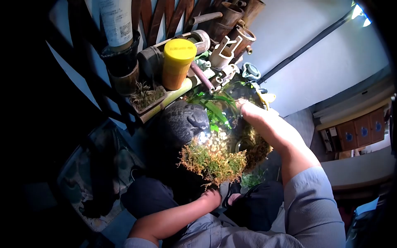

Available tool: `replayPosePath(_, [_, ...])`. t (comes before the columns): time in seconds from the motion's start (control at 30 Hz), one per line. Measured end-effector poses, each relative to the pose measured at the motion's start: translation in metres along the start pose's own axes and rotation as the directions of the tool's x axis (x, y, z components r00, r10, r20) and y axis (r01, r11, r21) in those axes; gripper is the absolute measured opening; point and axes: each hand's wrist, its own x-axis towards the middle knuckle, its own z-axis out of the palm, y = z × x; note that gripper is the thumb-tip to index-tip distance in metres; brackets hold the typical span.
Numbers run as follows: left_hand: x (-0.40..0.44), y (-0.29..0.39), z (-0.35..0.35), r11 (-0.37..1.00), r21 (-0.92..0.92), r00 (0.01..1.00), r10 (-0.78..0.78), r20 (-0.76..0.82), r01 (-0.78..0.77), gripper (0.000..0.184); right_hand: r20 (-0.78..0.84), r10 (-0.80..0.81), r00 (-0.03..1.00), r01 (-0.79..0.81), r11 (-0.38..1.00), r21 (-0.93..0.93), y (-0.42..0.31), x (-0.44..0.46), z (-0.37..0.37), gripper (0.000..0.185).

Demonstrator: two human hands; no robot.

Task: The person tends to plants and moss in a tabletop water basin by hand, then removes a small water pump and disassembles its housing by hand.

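My right hand (245, 106) reaches into the far right part of a small planted water basin, beside long green leaves (216, 112). Its fingers are hidden by the wrist and the plants, so any hold is unclear. My left hand (211, 199) is low in front of the basin, just under a clump of green and orange moss (213, 163) along the near rim. Its fingertips are lost in shadow. Pale pebbles (219, 141) shine in the lit water between the moss and the leaves. A dark carved stone figure (184, 120) stands at the basin's left.
Behind the basin, a yellow-lidded orange container (178, 62) stands on a bamboo ledge (171, 98). Bamboo spouts and cups (225, 25) crowd the back. A white tube (115, 20) stands upright at left. A black pole with a lamp (310, 45) slants up right.
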Motion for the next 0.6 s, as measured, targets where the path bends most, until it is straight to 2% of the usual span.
replayPosePath(0.1, [-0.001, -0.001, 0.013, 0.99, 0.118, 0.996, 0.077, -0.035, -0.072, 0.039, -0.009, -0.02, 1.0, 0.02, 1.0, -0.021, -0.002, 0.001, -0.004, 0.036])
replayPosePath(0.17, [0.0, -0.002, 0.027, 0.945, 0.325, 0.918, 0.168, -0.36, -0.046, 0.027, -0.014, -0.023, 1.0, 0.023, 0.999, -0.038, 0.002, -0.004, -0.003, 0.036])
replayPosePath(0.3, [0.006, -0.01, 0.035, 0.887, 0.456, 0.888, 0.264, -0.376, -0.07, 0.028, -0.046, -0.035, 0.998, 0.029, 0.993, -0.116, 0.001, -0.011, -0.007, 0.036])
replayPosePath(0.37, [-0.001, -0.006, 0.012, 0.965, 0.232, 0.985, 0.146, -0.095, -0.121, 0.038, -0.021, -0.044, 0.999, 0.04, 0.989, -0.139, 0.001, -0.012, -0.014, 0.033])
replayPosePath(0.4, [-0.002, -0.004, 0.006, 0.964, 0.237, 0.984, 0.147, -0.099, -0.12, 0.038, -0.007, -0.052, 0.999, 0.05, 0.986, -0.161, 0.001, -0.011, -0.019, 0.032])
replayPosePath(0.47, [-0.001, -0.002, -0.002, 0.997, 0.054, 0.992, 0.051, -0.112, -0.045, 0.036, 0.01, -0.067, 0.998, 0.068, 0.979, -0.194, 0.003, -0.009, -0.024, 0.03])
replayPosePath(0.5, [0.0, -0.001, -0.002, 0.997, 0.063, 0.991, 0.059, -0.118, -0.052, 0.036, 0.014, -0.077, 0.997, 0.078, 0.975, -0.208, 0.003, -0.01, -0.027, 0.028])
replayPosePath(0.57, [0.005, 0.0, 0.003, 0.998, 0.02, 0.989, -0.058, -0.138, 0.061, 0.034, 0.01, -0.097, 0.995, 0.096, 0.967, -0.235, 0.005, -0.014, -0.034, 0.026])
replayPosePath(0.6, [0.01, -0.003, 0.012, 0.998, 0.028, 0.989, -0.05, -0.14, 0.055, 0.034, 0.009, -0.109, 0.994, 0.108, 0.964, -0.243, 0.004, -0.018, -0.036, 0.025])
